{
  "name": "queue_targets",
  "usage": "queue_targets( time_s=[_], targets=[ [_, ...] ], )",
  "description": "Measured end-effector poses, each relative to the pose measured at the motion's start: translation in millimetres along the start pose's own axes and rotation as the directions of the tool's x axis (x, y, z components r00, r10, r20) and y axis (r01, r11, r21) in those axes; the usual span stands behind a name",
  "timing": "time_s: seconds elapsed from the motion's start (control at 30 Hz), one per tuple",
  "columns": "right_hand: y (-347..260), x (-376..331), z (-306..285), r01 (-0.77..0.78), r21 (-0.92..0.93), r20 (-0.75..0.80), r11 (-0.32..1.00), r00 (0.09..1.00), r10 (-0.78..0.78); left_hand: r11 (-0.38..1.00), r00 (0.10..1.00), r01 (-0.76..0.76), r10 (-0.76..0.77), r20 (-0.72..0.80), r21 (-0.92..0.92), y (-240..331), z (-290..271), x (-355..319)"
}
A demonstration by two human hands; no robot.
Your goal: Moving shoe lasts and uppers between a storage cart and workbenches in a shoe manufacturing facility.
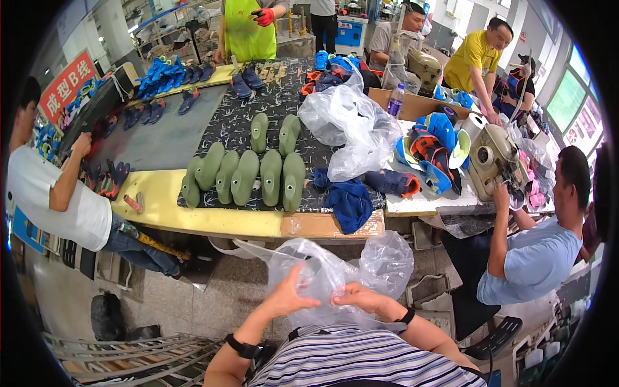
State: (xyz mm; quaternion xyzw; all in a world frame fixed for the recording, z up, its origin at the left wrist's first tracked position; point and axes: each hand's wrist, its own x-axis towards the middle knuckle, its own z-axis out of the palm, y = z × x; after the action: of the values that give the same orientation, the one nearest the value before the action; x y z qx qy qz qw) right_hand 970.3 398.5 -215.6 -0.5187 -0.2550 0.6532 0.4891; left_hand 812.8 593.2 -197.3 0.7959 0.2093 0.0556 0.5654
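A clear plastic bag (322, 261) hangs crumpled in front of my body, below the table's near edge. My right hand (361, 298) pinches its film between thumb and fingers, while a puffed-out part of the bag bulges beyond that hand. At the bag's left side is my left hand (288, 298), thumb and fingers spread apart, resting against the film; its far fingertips are partly covered. Beyond the bag, several green shoe lasts (245, 177) stand on a dark patterned cloth (216, 132) on the table. A dark blue cloth (349, 205) drapes over the near edge.
More plastic bags (348, 122) lie heaped on the table, beside unfinished shoe uppers (432, 151). One co-worker (535, 238) sits at a sewing machine (493, 158) on the right; another person (58, 187) stands at left by a conveyor belt (164, 126). A metal rack (135, 355) is at lower left.
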Motion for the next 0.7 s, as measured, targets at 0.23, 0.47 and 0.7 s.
queue_targets(
  time_s=[0.23,0.47,0.7],
  targets=[
    [-99,-32,41,0.227,0.104,0.101,0.968,0.966,-0.238,0.983,0.954,-0.154,0.122,0.274,0.101,-28,81,4],
    [-159,-43,24,0.525,-0.017,0.041,0.851,0.851,-0.524,0.978,0.998,0.067,-0.067,-0.01,0.198,-11,-19,-14],
    [-158,6,26,0.502,-0.566,-0.136,0.654,0.726,-0.675,0.644,0.962,-0.153,-0.075,-0.261,-0.75,-1,-83,-48]
  ],
)
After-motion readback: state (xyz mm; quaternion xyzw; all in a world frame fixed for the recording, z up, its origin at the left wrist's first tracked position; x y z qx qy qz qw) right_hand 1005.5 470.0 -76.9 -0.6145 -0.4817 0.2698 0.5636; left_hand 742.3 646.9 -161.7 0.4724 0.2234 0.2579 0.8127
